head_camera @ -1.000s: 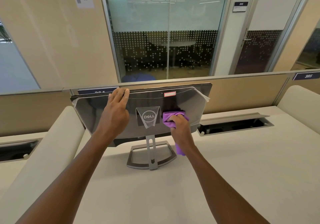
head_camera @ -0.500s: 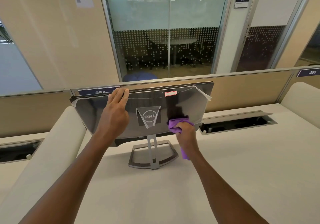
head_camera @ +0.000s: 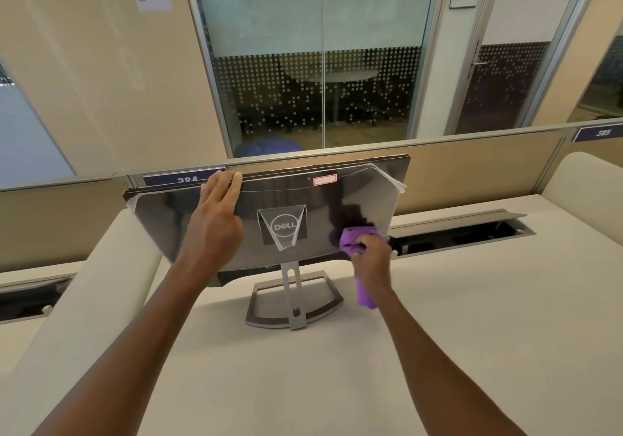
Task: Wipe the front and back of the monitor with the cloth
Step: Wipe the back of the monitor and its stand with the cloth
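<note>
Wiping: right hand (head_camera: 372, 256) fingers bunched around purple cloth (head_camera: 354, 240), pressed on monitor (head_camera: 323, 206) back.
Left hand (head_camera: 215, 223): fingers together, flat on top edge.
Surface: pale bench (head_camera: 472, 317); glass partition (head_camera: 320, 58) behind.

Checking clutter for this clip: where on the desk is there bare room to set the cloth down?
Bare desk spreads right of the monitor stand, below the open cable tray, and toward the camera between both forearms. It is crowded only at the stand.

The monitor (head_camera: 188, 226) is standing on its grey stand on the worktop, its glossy dark back with a Dell badge facing us and leaning toward us. The purple cloth (head_camera: 354, 241) is bunching against the back's lower right, one end dangling.
</note>
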The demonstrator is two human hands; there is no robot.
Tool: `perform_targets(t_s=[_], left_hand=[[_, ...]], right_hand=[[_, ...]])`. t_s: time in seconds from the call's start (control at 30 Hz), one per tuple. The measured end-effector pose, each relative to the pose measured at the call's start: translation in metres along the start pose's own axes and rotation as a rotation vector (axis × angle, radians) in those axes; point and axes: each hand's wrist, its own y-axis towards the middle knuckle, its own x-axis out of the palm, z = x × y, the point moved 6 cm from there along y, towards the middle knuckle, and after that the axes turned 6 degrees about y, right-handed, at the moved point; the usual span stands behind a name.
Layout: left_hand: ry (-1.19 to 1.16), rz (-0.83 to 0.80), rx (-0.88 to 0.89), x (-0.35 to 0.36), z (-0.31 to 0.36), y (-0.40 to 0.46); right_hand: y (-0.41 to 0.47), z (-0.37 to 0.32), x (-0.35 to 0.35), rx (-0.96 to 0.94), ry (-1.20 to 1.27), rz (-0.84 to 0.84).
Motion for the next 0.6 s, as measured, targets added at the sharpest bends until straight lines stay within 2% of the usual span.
perform_targets(t_s=[0.07,0.13,0.23,0.33,0.4,0.53,0.6], left_hand=[[0.000,0.001,-0.002,0.001,0.000,0.000],[0.001,-0.002,0.002,0.002,0.001,0.002],[-0.002,-0.001,0.000,0.003,0.002,0.003],[0.002,0.002,-0.003,0.001,0.003,0.002],[0.013,-0.003,0.006,0.000,0.002,0.002],[0.015,-0.005,-0.006,-0.001,0.001,0.001],[0.009,-0.003,-0.012,0.000,0.002,0.001]], right_hand=[[0.016,-0.011,-0.023,0.008,0.020,0.124],[0.023,-0.027,-0.029,-0.036,0.012,0.172],[0.009,-0.036,-0.008,-0.101,0.005,0.085],[-0.002,-0.012,0.012,-0.013,-0.023,-0.034],[0.000,0.002,0.009,0.059,-0.032,-0.052],[0.018,0.009,-0.029,0.182,0.033,0.041],[0.033,-0.003,-0.052,0.155,0.067,0.147]])
